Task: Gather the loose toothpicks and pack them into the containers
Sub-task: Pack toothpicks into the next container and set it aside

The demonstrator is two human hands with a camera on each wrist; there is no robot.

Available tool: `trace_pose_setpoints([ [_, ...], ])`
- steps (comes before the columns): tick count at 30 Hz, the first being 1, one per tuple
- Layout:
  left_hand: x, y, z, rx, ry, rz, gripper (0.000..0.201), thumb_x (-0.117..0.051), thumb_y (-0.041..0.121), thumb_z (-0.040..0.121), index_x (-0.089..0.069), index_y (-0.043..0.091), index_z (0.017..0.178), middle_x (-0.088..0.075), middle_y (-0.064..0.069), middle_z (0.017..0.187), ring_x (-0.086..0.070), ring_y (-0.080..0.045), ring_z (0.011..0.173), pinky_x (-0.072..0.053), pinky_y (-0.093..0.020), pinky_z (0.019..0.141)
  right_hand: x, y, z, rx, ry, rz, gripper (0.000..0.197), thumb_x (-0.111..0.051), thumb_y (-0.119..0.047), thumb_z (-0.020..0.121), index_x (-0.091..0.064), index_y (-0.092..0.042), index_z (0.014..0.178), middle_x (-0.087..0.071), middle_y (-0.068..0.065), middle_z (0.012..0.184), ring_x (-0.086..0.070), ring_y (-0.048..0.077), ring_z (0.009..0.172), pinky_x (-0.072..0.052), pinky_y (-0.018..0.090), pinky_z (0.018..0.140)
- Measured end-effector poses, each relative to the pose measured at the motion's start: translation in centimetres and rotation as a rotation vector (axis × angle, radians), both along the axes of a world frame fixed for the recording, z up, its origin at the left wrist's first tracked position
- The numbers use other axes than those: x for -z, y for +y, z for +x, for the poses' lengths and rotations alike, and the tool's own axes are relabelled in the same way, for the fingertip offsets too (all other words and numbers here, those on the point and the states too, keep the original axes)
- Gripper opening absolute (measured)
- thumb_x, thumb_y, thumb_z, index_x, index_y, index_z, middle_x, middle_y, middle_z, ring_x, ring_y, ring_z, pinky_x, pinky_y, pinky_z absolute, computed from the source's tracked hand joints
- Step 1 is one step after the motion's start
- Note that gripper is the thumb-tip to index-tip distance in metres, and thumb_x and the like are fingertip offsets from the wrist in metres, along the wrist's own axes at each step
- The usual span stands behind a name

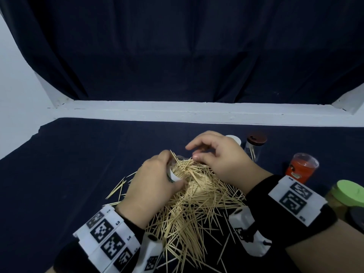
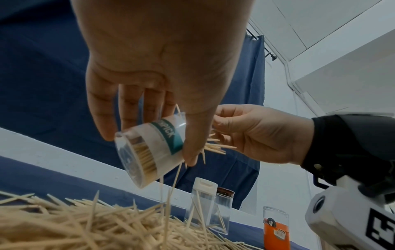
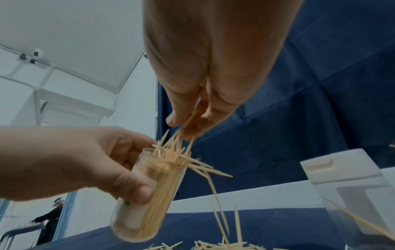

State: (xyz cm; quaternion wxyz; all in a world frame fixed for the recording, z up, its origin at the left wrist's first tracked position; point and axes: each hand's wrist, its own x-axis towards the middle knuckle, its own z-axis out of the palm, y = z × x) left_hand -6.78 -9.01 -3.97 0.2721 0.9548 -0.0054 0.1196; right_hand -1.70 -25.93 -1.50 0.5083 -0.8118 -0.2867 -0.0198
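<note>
While the left hand (image 3: 70,162) wraps its grip round the clear plastic toothpick tube (image 3: 149,194), tilted with its open mouth up and to the right, the right hand (image 3: 198,104) hangs just above that mouth, fingertips pinching a small bunch of pale wooden toothpicks (image 3: 175,148) roughly along the tube's long axis. Several splay over the rim; the loose heap (image 1: 193,203) covers the bench below.

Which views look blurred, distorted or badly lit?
Head view: evenly lit, the white ledge bends from the wide lens. Left wrist view: dim, left hand close and soft. Right wrist view: right hand blurred, toothpick container fairly sharp.
</note>
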Motion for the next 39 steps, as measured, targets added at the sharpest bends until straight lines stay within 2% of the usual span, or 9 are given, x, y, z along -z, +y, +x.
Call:
trace_pose_setpoints([
  [3, -0.1, -0.1, -0.2, 0.012, -0.031, -0.039, 0.045, -0.083, 0.036, 0.064, -0.054, 0.025, 0.097, -0.061, 0.010, 0.088, -0.058, -0.010, 0.084, -0.051, -0.035, 0.073, 0.3, 0.2, 0.0, 0.043, -0.042, -0.059, 0.023, -0.071, -0.002, 0.080, -0.070, -0.025, 0.079, -0.062, -0.011, 0.085, -0.060, 0.001, 0.078, -0.049, 0.017, 0.075],
  [8, -0.1, -0.3, -0.3, 0.034, -0.109, 0.012, 0.049, -0.083, 0.031, 0.065, -0.055, 0.027, 0.105, -0.057, 0.015, 0.093, -0.052, -0.009, 0.093, -0.045, -0.026, 0.075, 0.7, 1.3, -0.7, 0.000, -0.097, -0.045, 0.018, -0.072, 0.001, 0.076, -0.075, -0.016, 0.076, -0.065, -0.008, 0.079, -0.062, 0.005, 0.075, -0.050, 0.018, 0.072],
  [13, -0.3, 0.1, -0.3, 0.019, -0.113, 0.009, 0.049, -0.082, 0.028, 0.066, -0.055, 0.028, 0.108, -0.052, 0.018, 0.093, -0.047, -0.008, 0.097, -0.041, -0.025, 0.078, 0.1, 1.0, -0.5, 0.077, -0.052, 0.036, 0.036, -0.083, -0.009, 0.068, -0.065, -0.035, 0.087, -0.063, -0.006, 0.089, -0.053, 0.000, 0.073, -0.040, 0.010, 0.062],
  [17, -0.2, -0.2, -0.3, 0.025, -0.132, 0.027, 0.047, -0.080, 0.028, 0.067, -0.056, 0.027, 0.107, -0.053, 0.016, 0.093, -0.048, -0.010, 0.097, -0.042, -0.027, 0.078, 0.0, 1.4, -0.9, 0.038, -0.026, 0.058, 0.025, -0.080, -0.013, 0.073, -0.071, -0.025, 0.092, -0.064, -0.005, 0.086, -0.052, 0.001, 0.067, -0.040, 0.010, 0.061],
  [22, -0.2, -0.3, -0.4, 0.028, -0.143, 0.033, 0.039, -0.077, 0.027, 0.070, -0.057, 0.027, 0.103, -0.056, 0.016, 0.091, -0.049, -0.011, 0.095, -0.044, -0.029, 0.077, 0.6, 1.8, -1.2, -0.036, -0.086, -0.031, 0.009, -0.077, -0.012, 0.076, -0.075, -0.019, 0.081, -0.063, -0.003, 0.080, -0.056, 0.012, 0.071, -0.047, 0.025, 0.068],
  [26, -0.4, -0.2, -0.5, 0.001, -0.163, -0.138, 0.043, -0.081, 0.026, 0.066, -0.055, 0.029, 0.100, -0.061, 0.014, 0.092, -0.057, -0.005, 0.087, -0.050, -0.028, 0.074, 1.0, 1.2, -1.2, 0.073, -0.071, 0.038, 0.013, -0.077, -0.008, 0.075, -0.076, -0.019, 0.082, -0.063, -0.007, 0.076, -0.056, 0.011, 0.068, -0.045, 0.016, 0.063],
  [29, -0.4, -0.2, -0.6, -0.004, -0.172, -0.188, 0.045, -0.083, 0.025, 0.066, -0.053, 0.028, 0.099, -0.061, 0.012, 0.092, -0.059, -0.004, 0.085, -0.052, -0.033, 0.074, 0.9, 0.6, -1.3, 0.073, -0.104, 0.086, 0.021, -0.079, -0.009, 0.073, -0.075, -0.020, 0.090, -0.064, -0.009, 0.086, -0.055, 0.002, 0.076, -0.042, 0.009, 0.070],
  [35, -0.4, -0.2, -0.7, -0.013, -0.190, -0.213, 0.047, -0.084, 0.026, 0.064, -0.052, 0.027, 0.099, -0.059, 0.013, 0.093, -0.057, -0.004, 0.085, -0.051, -0.033, 0.074, 0.7, -0.5, -2.0, 0.117, 0.020, 0.211, 0.040, -0.082, -0.017, 0.069, -0.066, -0.037, 0.100, -0.059, -0.012, 0.104, -0.059, 0.005, 0.091, -0.051, 0.019, 0.075],
  [39, -0.4, -0.3, -0.7, 0.003, -0.200, -0.201, 0.048, -0.085, 0.022, 0.063, -0.052, 0.028, 0.099, -0.059, 0.013, 0.093, -0.058, -0.005, 0.086, -0.052, -0.031, 0.074, 2.2, 0.3, -2.5, 0.048, -0.065, 0.169, 0.032, -0.084, -0.003, 0.064, -0.074, -0.015, 0.092, -0.064, -0.003, 0.096, -0.064, 0.007, 0.081, -0.055, 0.018, 0.071],
])
